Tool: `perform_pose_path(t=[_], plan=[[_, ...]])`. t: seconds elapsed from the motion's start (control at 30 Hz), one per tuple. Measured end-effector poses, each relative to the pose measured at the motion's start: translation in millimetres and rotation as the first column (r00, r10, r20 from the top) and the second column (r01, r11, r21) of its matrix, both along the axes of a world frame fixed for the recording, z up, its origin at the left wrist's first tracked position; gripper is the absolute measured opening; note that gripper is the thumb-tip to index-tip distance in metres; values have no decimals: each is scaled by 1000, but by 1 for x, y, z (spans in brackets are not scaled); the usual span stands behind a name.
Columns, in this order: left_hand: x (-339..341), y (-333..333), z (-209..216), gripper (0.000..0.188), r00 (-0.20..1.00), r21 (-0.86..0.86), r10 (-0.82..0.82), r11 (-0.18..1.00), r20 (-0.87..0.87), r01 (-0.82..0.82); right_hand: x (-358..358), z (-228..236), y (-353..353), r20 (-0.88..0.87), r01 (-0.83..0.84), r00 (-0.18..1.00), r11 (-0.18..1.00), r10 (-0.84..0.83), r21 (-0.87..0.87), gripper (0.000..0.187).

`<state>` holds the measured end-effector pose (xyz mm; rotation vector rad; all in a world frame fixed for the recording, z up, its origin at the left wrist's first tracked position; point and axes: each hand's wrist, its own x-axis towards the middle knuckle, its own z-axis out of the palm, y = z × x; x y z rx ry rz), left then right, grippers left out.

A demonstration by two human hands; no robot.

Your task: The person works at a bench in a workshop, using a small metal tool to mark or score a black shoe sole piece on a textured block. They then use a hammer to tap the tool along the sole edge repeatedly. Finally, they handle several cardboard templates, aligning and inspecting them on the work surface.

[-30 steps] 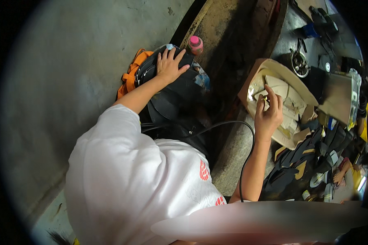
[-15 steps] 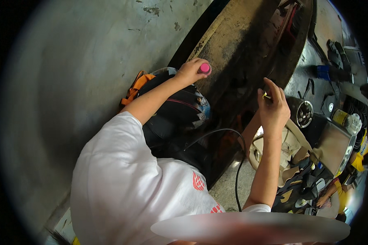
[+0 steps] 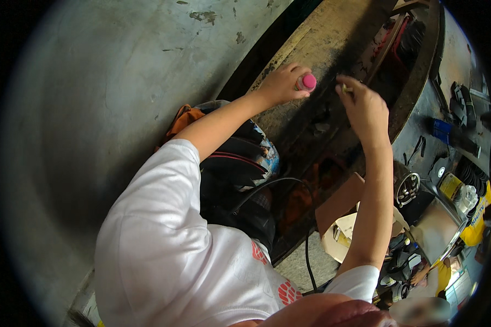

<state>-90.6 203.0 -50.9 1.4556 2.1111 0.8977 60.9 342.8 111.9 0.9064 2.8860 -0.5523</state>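
My left hand is wrapped round a small bottle with a pink cap, held above the worn wooden shelf. Most of the bottle is hidden in the palm; its cap end points up toward the view. A short way to the right, my right hand pinches a small yellowish thing between thumb and fingertips, too small to name. The two hands are apart. Below my left forearm lies a black bag with orange and patterned parts beside it.
A grey wall stands on the left. Right of my right arm are a round metal can with small pieces in it, a cardboard box and a cluttered worktop with a blue item. A black cable hangs near my body. Another person's hand shows at lower right.
My left hand has moved right and slightly up with the pink-capped bottle. My right hand has moved up, and its fingers have turned toward the bottle. The view has shifted a little.
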Motion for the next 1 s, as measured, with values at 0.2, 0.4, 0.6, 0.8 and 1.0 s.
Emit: perform_pose_path(t=[0.2, 0.4, 0.6, 0.8, 1.0], plan=[[7, 1, -17, 84, 995, -106, 50, 994, 81, -41, 69, -5, 23, 200, -242, 950, 970, 239, -13, 30], [3, 4, -33, 85, 984, -10, 50, 999, 169, -49, 108, -29, 35, 190, -161, 965, 979, 183, -125, 30], [-6, 12, -27, 72, 973, -162, -61, 982, 223, 99, 113, -43, 36, 320, -142, 930, 981, 178, -133, 28], [5, 4, -26, 68, 980, -71, -5, 997, 197, 20, 109, -40, 50, 187, -30, 981, 996, 45, -85, 26], [-7, -6, -43, 93, 897, -192, 64, 981, 438, 24, 116, -44, 58, 104, -30, 994, 999, 34, -42, 25]])
